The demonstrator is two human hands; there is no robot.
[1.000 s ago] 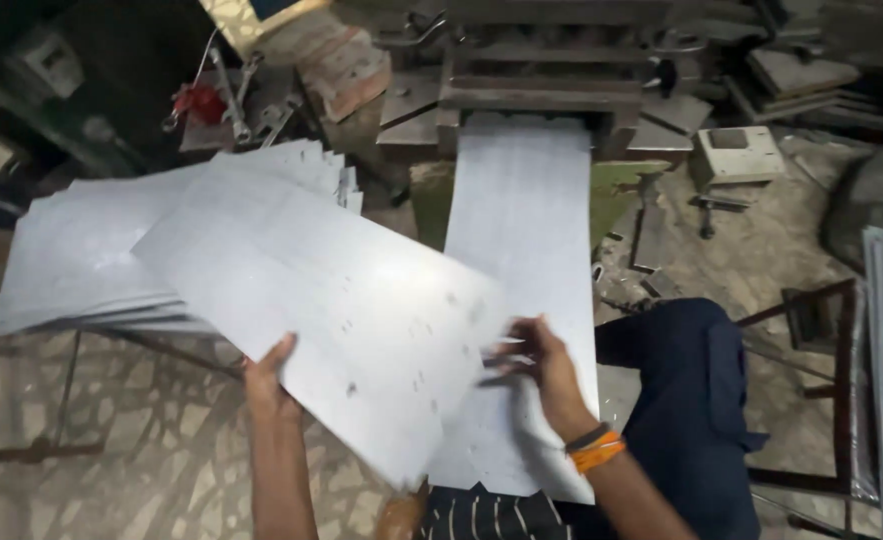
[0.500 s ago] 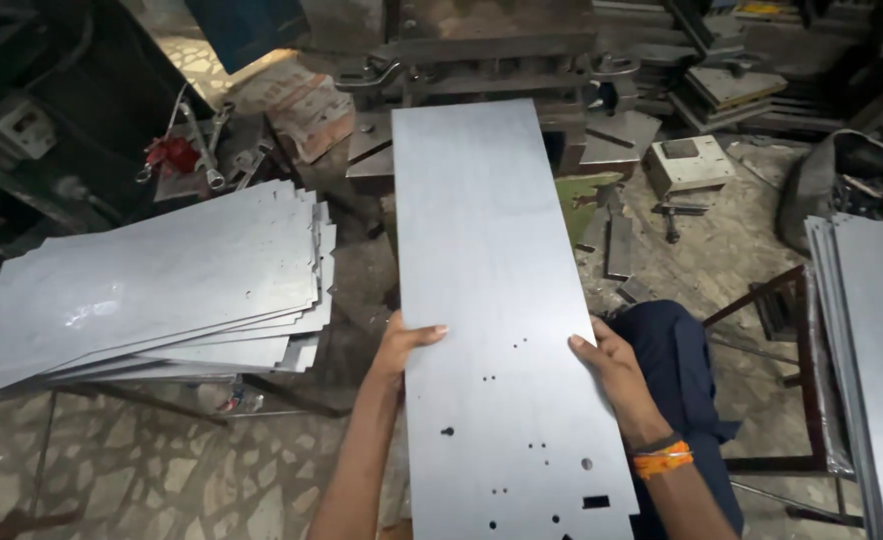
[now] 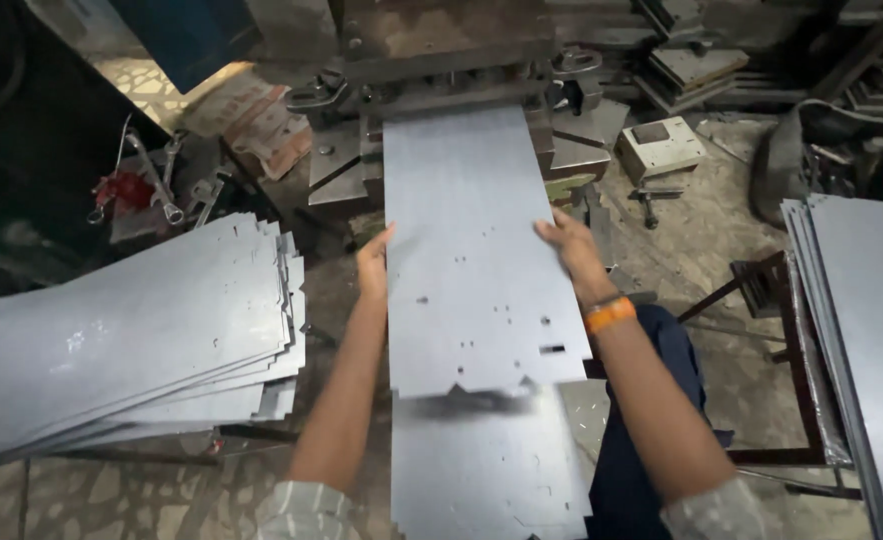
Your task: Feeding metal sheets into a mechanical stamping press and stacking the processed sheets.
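Hands, left point(image 3: 373, 265) and right point(image 3: 569, 245), grip clamped on sheet point(image 3: 466, 250) edges, stack point(image 3: 131, 330) beside, press point(image 3: 441, 50) ahead.

The far end of the metal sheet point(image 3: 471, 250) slips under the press point(image 3: 441, 40) and is hidden there, while its near end runs off the bottom edge behind a dark blur. The left stack of sheets point(image 3: 121, 330) and the right stack point(image 3: 861, 330) are both cut off by the picture's edges.
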